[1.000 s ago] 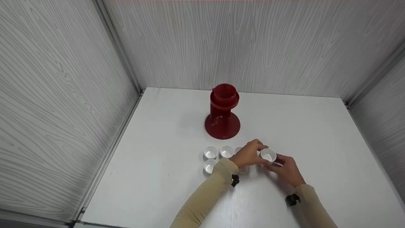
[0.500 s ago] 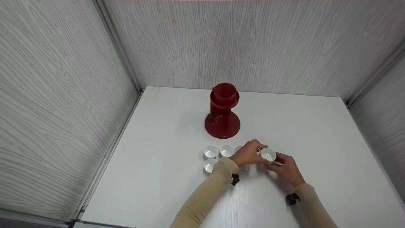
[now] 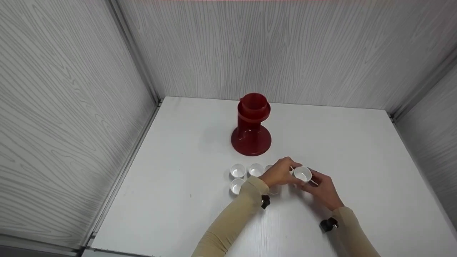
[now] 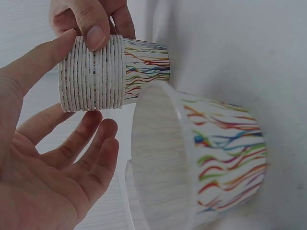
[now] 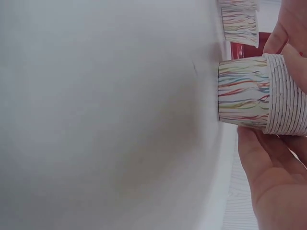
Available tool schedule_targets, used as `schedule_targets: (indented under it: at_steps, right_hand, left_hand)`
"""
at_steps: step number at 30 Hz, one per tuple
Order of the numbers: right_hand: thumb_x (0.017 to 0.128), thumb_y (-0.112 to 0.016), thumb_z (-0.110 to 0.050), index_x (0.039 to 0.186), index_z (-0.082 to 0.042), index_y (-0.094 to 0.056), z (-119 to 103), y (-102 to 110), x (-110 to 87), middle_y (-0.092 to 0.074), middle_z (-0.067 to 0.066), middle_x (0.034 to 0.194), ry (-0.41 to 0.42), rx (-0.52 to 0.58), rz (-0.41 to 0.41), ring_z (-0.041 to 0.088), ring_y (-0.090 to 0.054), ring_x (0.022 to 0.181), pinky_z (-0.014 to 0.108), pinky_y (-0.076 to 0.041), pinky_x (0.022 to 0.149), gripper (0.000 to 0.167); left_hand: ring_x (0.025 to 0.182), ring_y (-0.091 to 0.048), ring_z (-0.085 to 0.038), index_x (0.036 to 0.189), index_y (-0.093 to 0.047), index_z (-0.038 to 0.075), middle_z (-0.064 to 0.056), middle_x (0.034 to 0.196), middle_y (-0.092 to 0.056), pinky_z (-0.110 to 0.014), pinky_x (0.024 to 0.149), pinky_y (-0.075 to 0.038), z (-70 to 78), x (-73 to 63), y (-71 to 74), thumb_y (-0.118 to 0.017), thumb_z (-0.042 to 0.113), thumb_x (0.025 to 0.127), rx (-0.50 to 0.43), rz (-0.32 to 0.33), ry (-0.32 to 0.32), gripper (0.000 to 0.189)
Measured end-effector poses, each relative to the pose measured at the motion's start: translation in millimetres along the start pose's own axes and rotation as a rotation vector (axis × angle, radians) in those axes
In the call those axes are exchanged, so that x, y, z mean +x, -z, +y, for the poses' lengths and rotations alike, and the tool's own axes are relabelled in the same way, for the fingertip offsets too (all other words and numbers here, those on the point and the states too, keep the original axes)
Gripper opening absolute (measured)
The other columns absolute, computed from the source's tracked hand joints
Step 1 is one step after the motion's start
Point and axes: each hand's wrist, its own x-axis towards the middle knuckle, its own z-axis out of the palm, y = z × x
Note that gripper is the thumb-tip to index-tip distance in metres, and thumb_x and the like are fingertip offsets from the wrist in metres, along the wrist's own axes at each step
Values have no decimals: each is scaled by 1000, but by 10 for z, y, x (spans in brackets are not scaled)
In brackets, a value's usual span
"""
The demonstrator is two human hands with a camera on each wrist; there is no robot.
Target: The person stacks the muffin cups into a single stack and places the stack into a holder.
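Between both hands stands an upright stack of nested paper cups [image 3: 302, 174], white inside with wavy coloured lines outside. My left hand [image 3: 280, 173] holds its left side, with the thumb [image 4: 43, 62] at the rims and the fingers curved round the other side in the left wrist view. From the right, my right hand [image 3: 324, 191] grips the same stack, its thumb [image 4: 91, 28] lying across the rims. Single paper cups [image 3: 237, 171] stand mouth up in two rows left of the stack, some partly hidden by my left hand and sleeve. One cup [image 4: 225, 158] looms close in the left wrist view.
A red stand [image 3: 251, 141] with a round base and a cup-like top is behind the rows of cups. The white table [image 3: 171, 200] is bounded by grey wood-grain panels at the back [image 3: 250, 50] and both sides. Black straps sit on both wrists.
My right hand has shifted its fingers and wrist very slightly against the stack. My left hand, the stack and the standing cups look practically unmoved.
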Motion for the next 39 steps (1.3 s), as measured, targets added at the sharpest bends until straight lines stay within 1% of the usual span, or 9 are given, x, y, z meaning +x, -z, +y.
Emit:
schedule_targets:
  at_steps: [6,10,14,19,22,26,30,34,39]
  right_hand:
    - [85,-86,-23,145,-8,-60,3,4,-5,-64,15,143,6,8,9,-3,-63,118,12,-53,97,67]
    - [84,-87,-23,146,-8,-59,0,1,-4,-63,14,144,-13,22,-2,-2,-63,121,12,-53,98,69]
    - [83,-88,-26,146,-9,-59,-15,-1,3,-64,13,144,-30,13,-11,-3,-63,120,14,-53,100,72]
    - [81,-89,-29,144,-14,-61,-36,-17,7,-67,8,141,-31,-3,-10,-4,-64,118,16,-54,101,70]
    - [81,-90,-26,143,-15,-62,-41,-36,0,-67,7,140,-31,12,-13,-4,-64,118,16,-53,101,69]
    - [80,-90,-20,142,-13,-63,-47,-54,-2,-67,11,141,-27,65,-18,-3,-65,119,14,-53,101,69]
    - [79,-91,-19,142,-10,-62,-52,-56,0,-65,15,142,-21,99,-21,-3,-65,119,14,-52,102,70]
    - [79,-91,-19,143,-9,-61,-39,-56,0,-65,15,143,-21,108,-23,-4,-65,119,13,-52,101,71]
    - [79,-91,-20,144,-9,-60,-14,-57,-4,-64,14,144,-19,88,-21,-5,-64,119,13,-52,102,73]
  left_hand:
    - [101,-62,-9,127,-76,21,4,109,-75,-12,78,-45,12,0,-1,-92,33,77,-10,-12,10,54]
    - [112,-65,-14,145,-62,16,-1,122,-70,-15,85,-50,55,-38,62,-91,39,78,14,-48,70,76]
    - [123,-63,-18,157,-45,15,-4,136,-63,-21,97,-54,95,-134,234,-85,47,84,46,-60,108,90]
    - [128,-60,-15,151,-53,16,-2,141,-60,-25,105,-53,59,-348,561,-74,43,95,56,-33,86,65]
    - [128,-60,-18,148,-57,15,-4,141,-61,-30,109,-53,-29,-524,761,-70,37,99,25,3,72,55]
    - [128,-60,-30,145,-58,6,-14,138,-61,-44,114,-51,-234,-762,990,-68,26,101,-64,79,30,48]
    - [126,-62,-36,141,-61,2,-20,137,-62,-54,108,-52,-451,-974,1161,-66,21,102,-115,177,32,44]
    - [123,-64,-36,138,-63,2,-19,136,-64,-56,103,-54,-636,-1146,1251,-65,22,103,-118,250,74,41]
    - [125,-63,-37,142,-59,2,-20,137,-64,-54,105,-54,-827,-1316,1258,-63,14,102,-125,274,137,42]
